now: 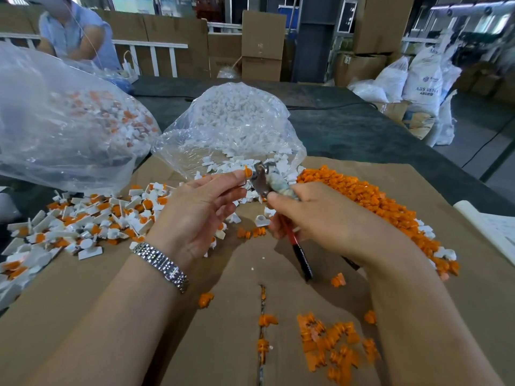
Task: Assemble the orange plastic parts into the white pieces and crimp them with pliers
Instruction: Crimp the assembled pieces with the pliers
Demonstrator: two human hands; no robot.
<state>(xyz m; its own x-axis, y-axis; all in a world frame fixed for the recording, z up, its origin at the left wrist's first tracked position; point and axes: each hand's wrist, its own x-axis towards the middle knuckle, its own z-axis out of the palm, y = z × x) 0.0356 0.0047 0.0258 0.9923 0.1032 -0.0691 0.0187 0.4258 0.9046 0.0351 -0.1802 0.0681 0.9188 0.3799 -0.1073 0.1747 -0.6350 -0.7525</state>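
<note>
Loose orange parts [331,344] lie scattered at the surface's near edge. Left to right from there: the left hand [195,210] pinches one orange-and-white piece [246,171] at its fingertips, just beside the pliers [267,182]. The right hand's [320,215] grip is curled round their red handles. Best to seat the piece squarely between the jaws before squeezing, with fingertips kept clear.

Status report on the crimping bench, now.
Left hand pinches orange-and-white piece. Right hand grips pliers, jaws at the piece. Nothing blocking.
</note>
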